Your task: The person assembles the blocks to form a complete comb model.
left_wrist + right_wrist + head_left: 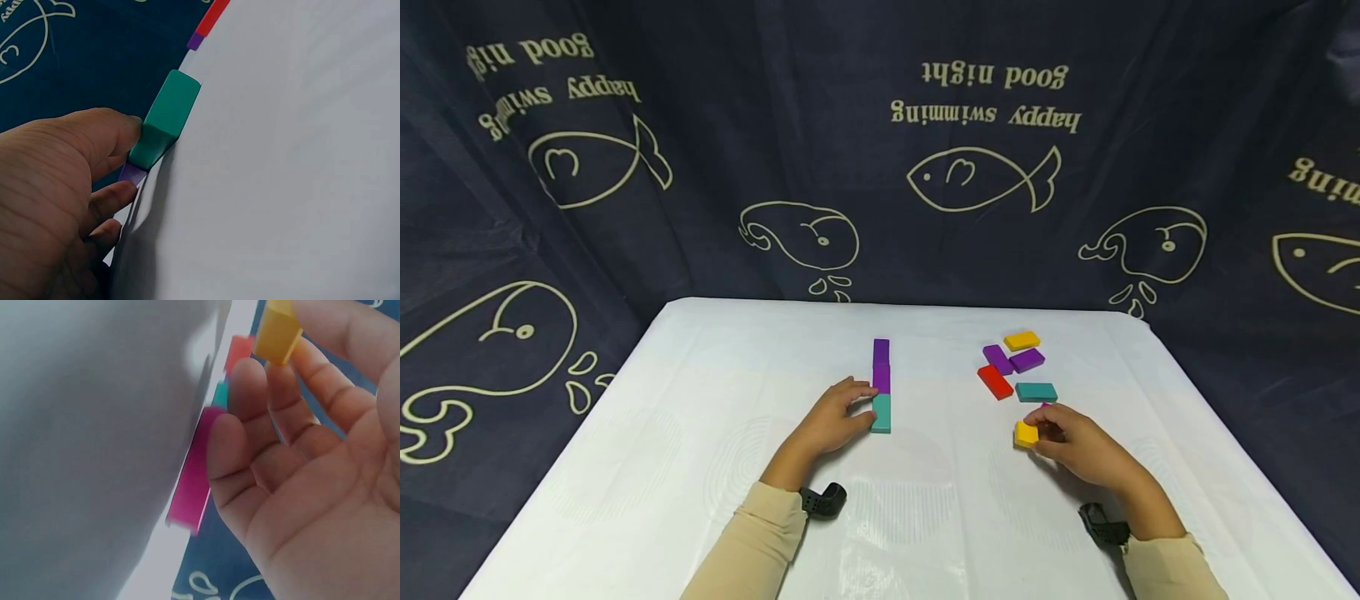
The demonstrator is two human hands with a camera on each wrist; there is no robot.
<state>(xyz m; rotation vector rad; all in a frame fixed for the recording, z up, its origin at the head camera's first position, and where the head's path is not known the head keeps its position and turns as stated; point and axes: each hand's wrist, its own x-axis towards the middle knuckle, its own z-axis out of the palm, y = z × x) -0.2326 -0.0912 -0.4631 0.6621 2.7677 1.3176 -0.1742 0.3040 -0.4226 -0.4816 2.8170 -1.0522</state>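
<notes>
A short straight row stands left of the table's middle: a dark purple block [881,351], a brighter purple block [882,379] and a teal block [882,413] at the near end. My left hand [837,419] is at the row's left side, its thumb against the teal block [167,112] and a fingertip beside the brighter purple one. Over on the right, my right hand [1078,442] pinches a yellow block [1026,434] between thumb and fingers, as the right wrist view confirms with the yellow block [278,331]. A magenta block [194,472] lies by the right fingers, mostly hidden in the head view.
Beyond the right hand lie loose blocks: a red one [996,382], a second teal one [1036,392], two purple ones [997,359] and another yellow one [1022,340]. A white cloth [760,350] covers the table; a dark printed curtain [820,100] hangs behind.
</notes>
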